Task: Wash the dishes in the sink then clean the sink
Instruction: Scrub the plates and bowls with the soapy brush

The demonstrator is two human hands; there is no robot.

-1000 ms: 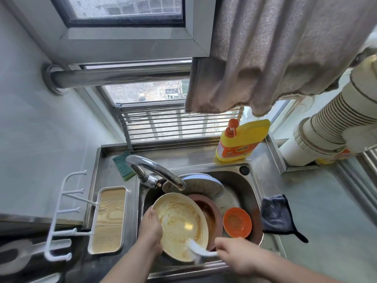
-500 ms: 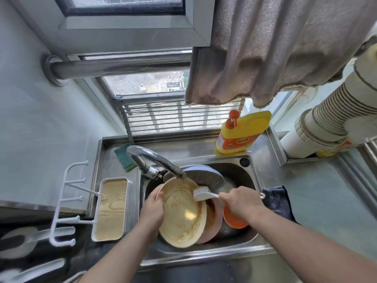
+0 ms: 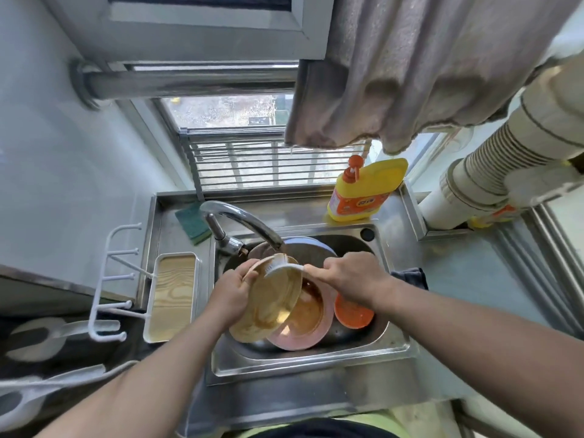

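A steel sink (image 3: 316, 363) holds several dirty dishes. My left hand (image 3: 232, 292) grips the left rim of a tan plate (image 3: 268, 306) smeared with brown sauce and tilts it up over the basin. My right hand (image 3: 354, 279) holds the handle of a white dish brush (image 3: 279, 263), whose bristles lie against the plate's upper edge, just under the faucet spout (image 3: 249, 226). Beneath the tan plate lies a pink plate (image 3: 311, 327), with a small orange bowl (image 3: 352, 314) to its right. A white plate (image 3: 308, 248) leans at the back of the sink.
A yellow dish soap bottle (image 3: 363, 192) stands behind the sink on the right, and a green sponge (image 3: 192, 224) lies behind it on the left. A wood-lined tray (image 3: 172, 295) sits left of the basin. A dark cloth (image 3: 410, 276) lies on the right counter.
My right hand has carried the brush from the plate's lower edge up to its top edge. My left hand has tilted the plate more upright. The view has shifted downward.
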